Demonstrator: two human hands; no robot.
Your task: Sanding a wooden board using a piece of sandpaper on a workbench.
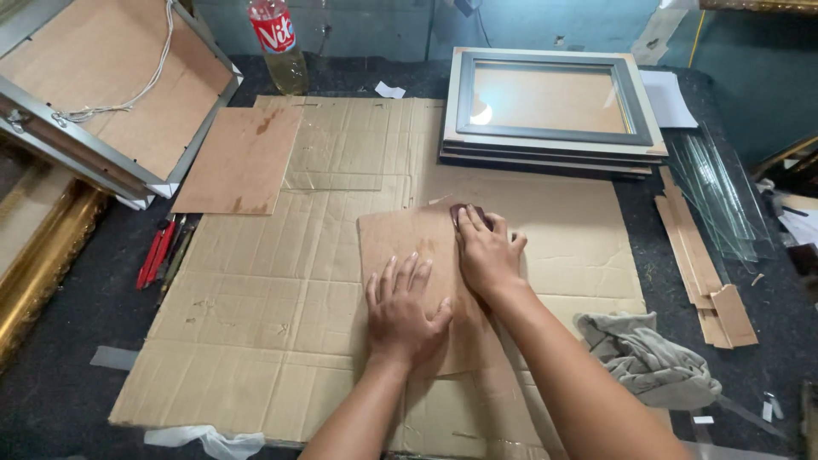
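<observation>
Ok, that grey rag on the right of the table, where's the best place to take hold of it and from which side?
Grip the grey rag at its raised, bunched folds near the middle, coming straight down from above. It lies crumpled on the dark table, so the ridges give a pinch while the flat edges hug the surface. It lies just right of the right forearm, so the right hand is probably nearer.

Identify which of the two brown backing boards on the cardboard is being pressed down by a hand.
It is the nearer board at the centre, under the flat left hand. The other board lies untouched at the far left, beside the bottle.
</observation>
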